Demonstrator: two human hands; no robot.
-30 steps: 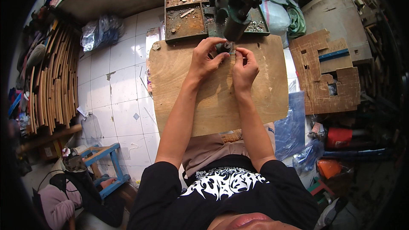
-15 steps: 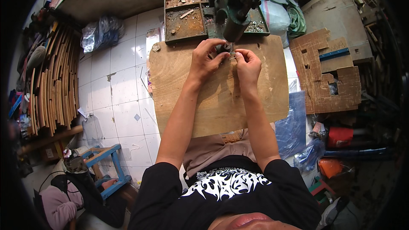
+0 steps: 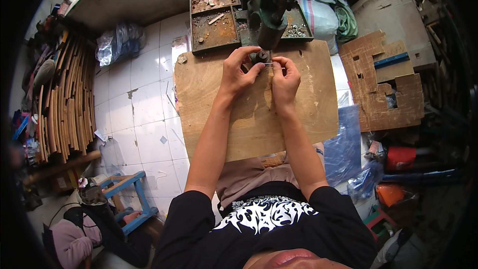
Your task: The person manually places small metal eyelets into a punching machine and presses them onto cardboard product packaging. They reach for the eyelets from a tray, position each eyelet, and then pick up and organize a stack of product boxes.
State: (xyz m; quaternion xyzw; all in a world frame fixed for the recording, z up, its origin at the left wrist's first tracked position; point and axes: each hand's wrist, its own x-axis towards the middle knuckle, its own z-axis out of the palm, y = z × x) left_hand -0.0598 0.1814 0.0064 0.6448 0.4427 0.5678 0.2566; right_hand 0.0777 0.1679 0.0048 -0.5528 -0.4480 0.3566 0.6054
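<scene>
My left hand (image 3: 239, 72) and my right hand (image 3: 285, 75) meet at the far edge of a worn plywood board (image 3: 254, 119), just under the base of a dark green press machine (image 3: 266, 5). Between the fingertips of both hands sits a small thin metal piece (image 3: 268, 63), pinched from both sides next to the machine's round dark die (image 3: 261, 56). My forearms run from the lower edge up across the board.
A rusty metal tray (image 3: 214, 25) with small parts stands left of the machine. Cut plywood offcuts (image 3: 383, 84) lie at the right, curved wooden strips (image 3: 64, 104) lean at the left. A blue stool (image 3: 127, 194) and a seated person (image 3: 79, 234) are at lower left.
Both hands stay at the machine's base; the fingers have shifted slightly around the small metal piece.
</scene>
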